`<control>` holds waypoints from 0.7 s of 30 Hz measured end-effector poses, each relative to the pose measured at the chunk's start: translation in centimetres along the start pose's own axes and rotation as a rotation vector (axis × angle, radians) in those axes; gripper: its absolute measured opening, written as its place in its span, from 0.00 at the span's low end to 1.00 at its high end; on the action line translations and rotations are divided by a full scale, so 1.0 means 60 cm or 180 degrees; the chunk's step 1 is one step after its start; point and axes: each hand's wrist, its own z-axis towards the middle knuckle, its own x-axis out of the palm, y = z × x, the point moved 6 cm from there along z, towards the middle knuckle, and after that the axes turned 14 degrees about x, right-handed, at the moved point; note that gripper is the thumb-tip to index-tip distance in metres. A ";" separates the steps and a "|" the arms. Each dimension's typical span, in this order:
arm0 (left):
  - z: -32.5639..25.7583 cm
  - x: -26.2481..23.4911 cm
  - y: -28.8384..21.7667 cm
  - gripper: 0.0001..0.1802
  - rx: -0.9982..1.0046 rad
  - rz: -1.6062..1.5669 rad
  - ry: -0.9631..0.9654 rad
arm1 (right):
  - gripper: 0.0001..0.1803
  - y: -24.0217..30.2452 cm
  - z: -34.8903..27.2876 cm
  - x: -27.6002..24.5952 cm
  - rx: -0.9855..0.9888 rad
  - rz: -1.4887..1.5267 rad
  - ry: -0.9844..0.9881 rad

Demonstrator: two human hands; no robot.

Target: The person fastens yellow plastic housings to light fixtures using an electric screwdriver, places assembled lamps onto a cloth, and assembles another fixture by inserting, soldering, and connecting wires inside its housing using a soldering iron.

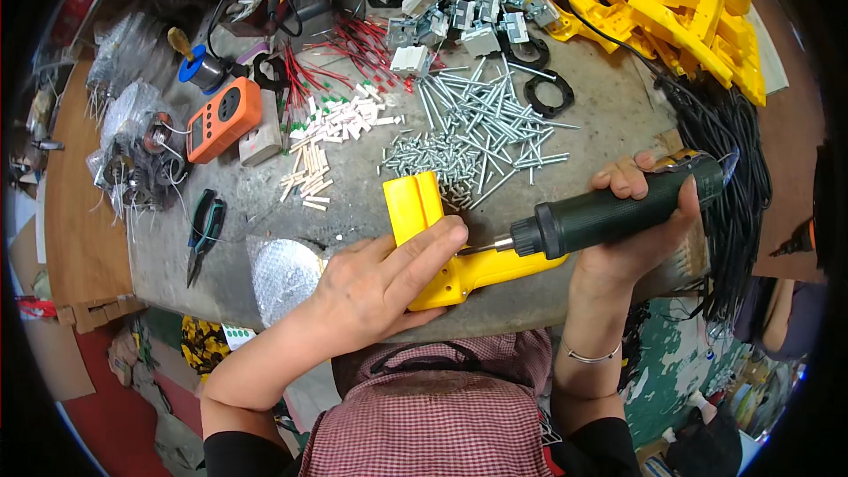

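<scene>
A yellow plastic tool housing (415, 205) lies near the front edge of the worktable. My left hand (371, 287) presses over it, fingers wrapped across its body. In my right hand (638, 230) is a dark green electric screwdriver (609, 219), held nearly level with its bit pointing left. The bit reaches the housing just beside my left fingertips; the screw under its tip, if any, is hidden. The housing's handle part (521, 270) runs to the right below the screwdriver.
Behind the housing lie piles of long screws (495, 115) and short screws (420, 155). Beyond are white connector pieces (344, 119), metal switches (459, 13) and yellow housings (671, 0). Pliers (205, 234) and an orange meter (224, 119) lie left, black cables (733, 177) right.
</scene>
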 end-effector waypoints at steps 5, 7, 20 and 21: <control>0.003 -0.002 0.000 0.58 0.0020 0.0094 0.0102 | 0.25 -0.008 -0.003 0.003 -0.0029 0.0176 0.0119; 0.001 -0.009 -0.001 0.58 0.0024 0.0121 0.0102 | 0.25 -0.013 -0.002 0.004 -0.0008 0.0146 0.0100; -0.093 -0.025 0.025 0.39 -0.0907 -0.0449 -0.0749 | 0.22 -0.019 0.005 -0.008 -0.0053 -0.0006 0.0065; -0.094 -0.024 0.027 0.39 -0.0928 -0.0466 -0.0786 | 0.22 -0.018 0.004 -0.002 -0.0049 0.0098 0.0278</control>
